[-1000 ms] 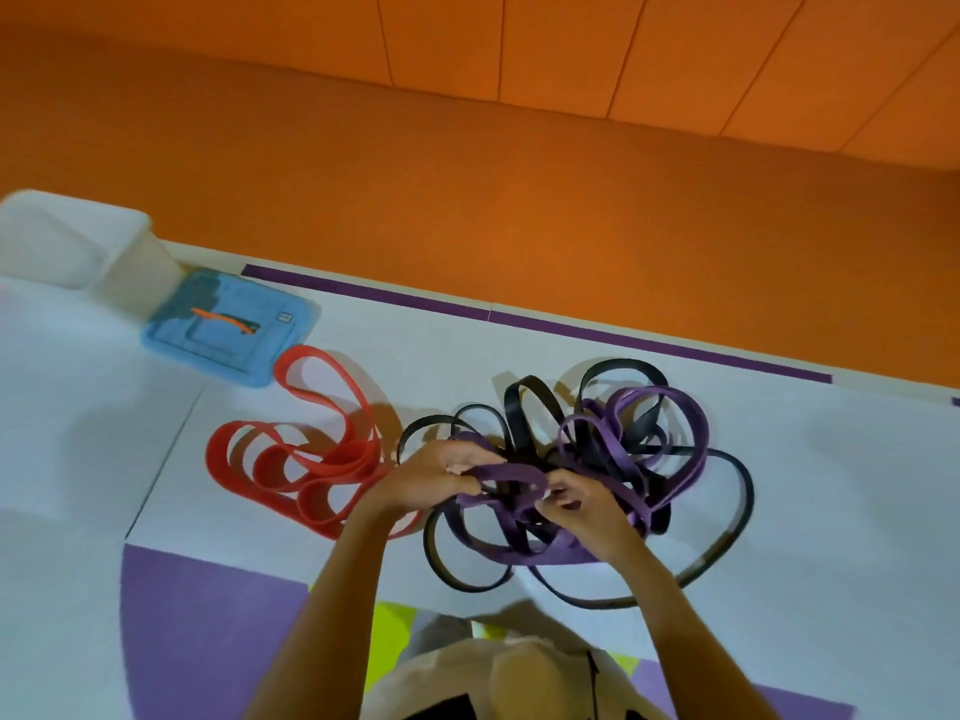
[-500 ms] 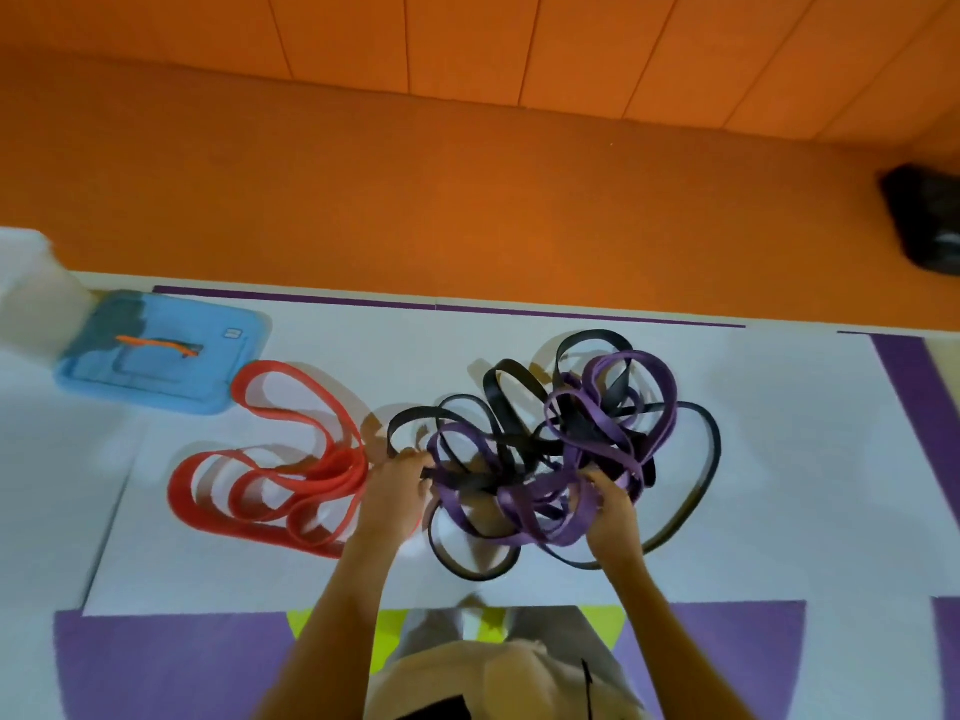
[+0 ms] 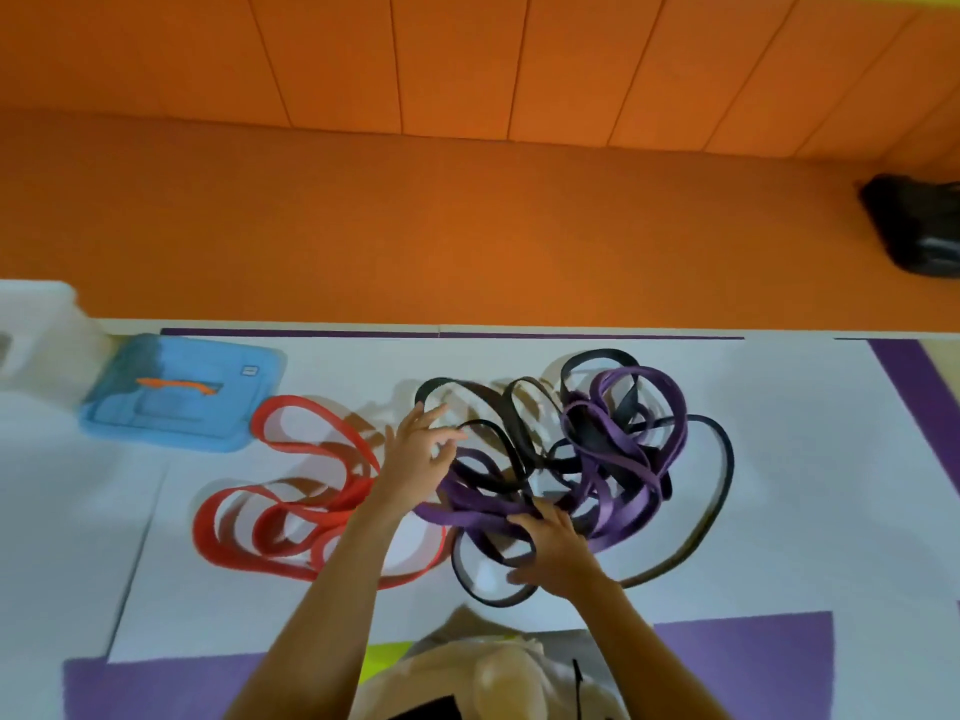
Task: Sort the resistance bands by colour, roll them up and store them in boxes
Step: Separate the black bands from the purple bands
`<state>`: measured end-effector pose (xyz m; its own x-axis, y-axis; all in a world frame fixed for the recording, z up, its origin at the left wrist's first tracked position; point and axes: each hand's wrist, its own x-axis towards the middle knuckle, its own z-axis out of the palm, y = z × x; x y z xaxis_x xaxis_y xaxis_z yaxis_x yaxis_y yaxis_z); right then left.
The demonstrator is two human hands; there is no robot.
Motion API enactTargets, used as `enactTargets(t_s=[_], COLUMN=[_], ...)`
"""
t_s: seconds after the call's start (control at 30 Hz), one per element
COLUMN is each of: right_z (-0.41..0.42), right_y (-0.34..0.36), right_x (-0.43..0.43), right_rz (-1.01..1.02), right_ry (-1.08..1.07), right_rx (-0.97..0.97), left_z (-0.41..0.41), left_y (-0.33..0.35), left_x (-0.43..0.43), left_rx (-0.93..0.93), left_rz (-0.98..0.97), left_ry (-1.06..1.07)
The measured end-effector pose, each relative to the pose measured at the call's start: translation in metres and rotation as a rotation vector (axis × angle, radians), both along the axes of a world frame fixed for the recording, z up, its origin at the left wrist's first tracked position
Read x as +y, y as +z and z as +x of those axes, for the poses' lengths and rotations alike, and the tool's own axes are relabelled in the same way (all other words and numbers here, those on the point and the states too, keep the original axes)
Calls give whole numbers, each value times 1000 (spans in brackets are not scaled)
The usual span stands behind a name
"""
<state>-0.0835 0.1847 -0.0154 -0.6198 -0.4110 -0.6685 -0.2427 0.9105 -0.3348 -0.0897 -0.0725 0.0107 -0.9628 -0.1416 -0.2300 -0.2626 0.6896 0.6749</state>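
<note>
My left hand (image 3: 415,454) is spread wide, fingertips just reaching a loop of the black resistance bands (image 3: 488,599), which lie tangled with the purple resistance bands (image 3: 467,514) on the white table (image 3: 779,511). My right hand (image 3: 556,550) lies on the near side of that heap, fingers over a purple bundle; I cannot tell whether they grip it. The red resistance bands (image 3: 228,550) sit apart, left of my left wrist. Beyond them lie a blue box lid (image 3: 156,423) and a white box (image 3: 36,314).
</note>
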Motion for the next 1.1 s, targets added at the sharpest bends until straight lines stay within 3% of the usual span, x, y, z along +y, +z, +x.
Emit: enactTargets(t_s=[0.07,0.17,0.37,0.43,0.53,0.67,0.73,0.87,0.97,1.1], right_z=[1,-6,-18,-20,-13,-11,-14,-12,-12,-6], right_y=[-5,-8,-15,-13,-14,-8,0,13,20,26], right_x=[-4,-7,-5,0,5,-3,-4,14,31,52], right_rz=[134,174,155,170,258,303,301,194,-36,-135], right_ry=[83,126,254,315,407,377,377,342,208,11], right_rx=[36,183,220,205,215,445,475,565,652,628], left_z=[3,12,21,17,13,10,12,14,7,-7], left_y=[-4,-10,-25,-25,-26,-24,-23,-23,-27,-36], left_x=[-8,-10,5,12,20,29,35,42,41,46], left_rx=[-99,-249,-372,-389,-376,-308,-302,-298,-256,-306], left_rz=[-73,-145,-2,58,-12,-91,-31,-15,17,5], left_ry=[-55,-70,-35,-26,-55,-38,-26,-72,-61,-92])
